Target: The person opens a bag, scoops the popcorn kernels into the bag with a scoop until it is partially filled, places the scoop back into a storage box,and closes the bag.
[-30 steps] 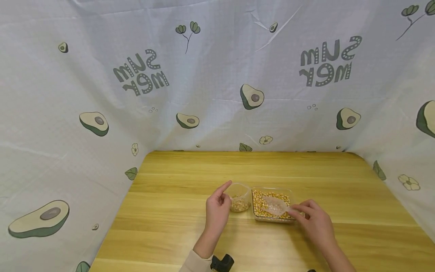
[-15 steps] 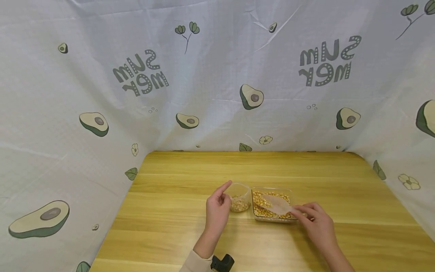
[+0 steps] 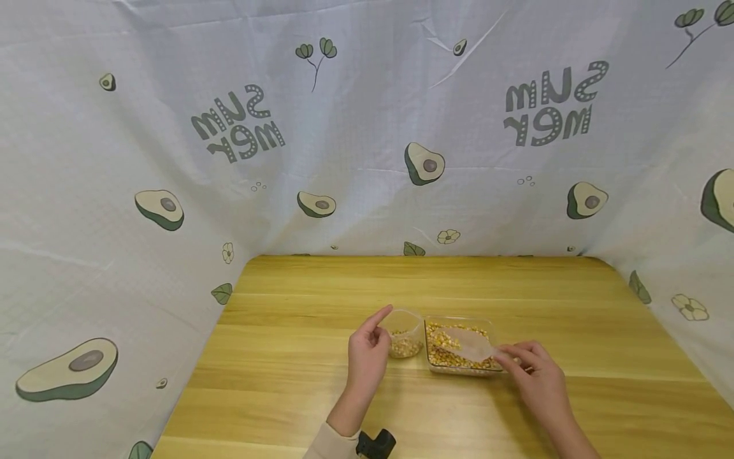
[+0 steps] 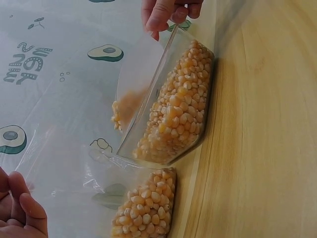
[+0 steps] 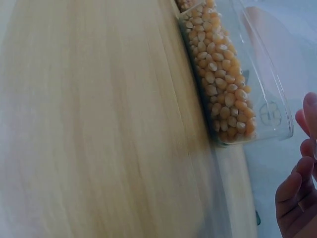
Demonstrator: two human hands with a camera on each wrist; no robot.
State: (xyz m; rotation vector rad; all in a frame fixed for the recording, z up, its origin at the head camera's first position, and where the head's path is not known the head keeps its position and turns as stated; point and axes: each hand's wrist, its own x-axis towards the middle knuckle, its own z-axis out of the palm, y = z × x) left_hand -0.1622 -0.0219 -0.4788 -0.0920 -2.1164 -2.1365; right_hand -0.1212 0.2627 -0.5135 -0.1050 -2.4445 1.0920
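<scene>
My right hand (image 3: 536,376) pinches the handle of a translucent scoop (image 3: 474,345), which bears some yellow corn kernels (image 3: 444,340) toward its tip. The scoop is over a clear rectangular container (image 3: 463,370) of corn kernels; the left wrist view shows the scoop (image 4: 141,72) above the rim. To the left, my left hand (image 3: 368,357) holds the upper edge of a clear plastic bag (image 3: 408,325), its index finger stretched along the opening. Kernels (image 4: 146,206) fill the bag's bottom, close beside the container. In the right wrist view, the fingers of my right hand (image 5: 299,198) are partly cut off.
The wooden table (image 3: 321,287) extends around both vessels. A white curtain (image 3: 367,127) with avocado prints hangs behind and at the sides. A black device (image 3: 375,443) is at my left wrist.
The scoop has lifted from among the kernels and shifted slightly right, now with kernels on it. My right hand has moved slightly with it; the left hand has kept its place.
</scene>
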